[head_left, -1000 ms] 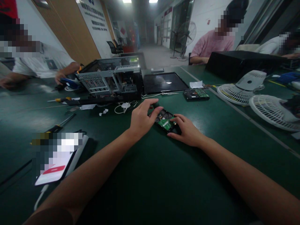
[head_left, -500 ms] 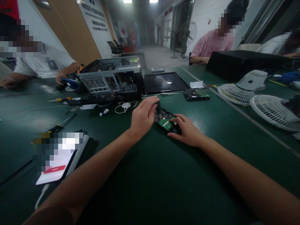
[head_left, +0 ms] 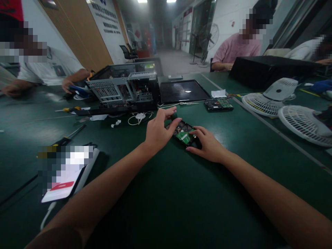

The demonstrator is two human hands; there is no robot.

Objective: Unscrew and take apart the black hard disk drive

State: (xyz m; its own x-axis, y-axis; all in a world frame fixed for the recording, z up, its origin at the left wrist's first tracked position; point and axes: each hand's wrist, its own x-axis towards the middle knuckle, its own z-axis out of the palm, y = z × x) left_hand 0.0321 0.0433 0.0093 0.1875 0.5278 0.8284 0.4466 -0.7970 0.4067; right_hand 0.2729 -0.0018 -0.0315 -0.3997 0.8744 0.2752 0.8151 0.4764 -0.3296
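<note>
A hard drive (head_left: 184, 137) with a green circuit board lies on the green table in front of me, its underside facing up. My right hand (head_left: 206, 143) is closed around its near right end, fingers on the board side and thumb along the near edge. Above the drive's far left end, my left hand (head_left: 160, 130) pinches a short dark screwdriver (head_left: 174, 116) by its handle, between thumb and fingers. The screwdriver stands roughly upright over the drive; its tip is too small to make out.
Beyond my hands stand an opened computer case (head_left: 121, 88) and a black side panel (head_left: 184, 90). A second hard drive (head_left: 219, 104) lies to the right, near two white fans (head_left: 267, 100). At left are a phone (head_left: 64, 180) and a screwdriver (head_left: 68, 138). Co-workers sit across.
My left fingers have shifted round the screwdriver handle, with the thumb now stretched further over it. My right hand and the hard drive stay in place.
</note>
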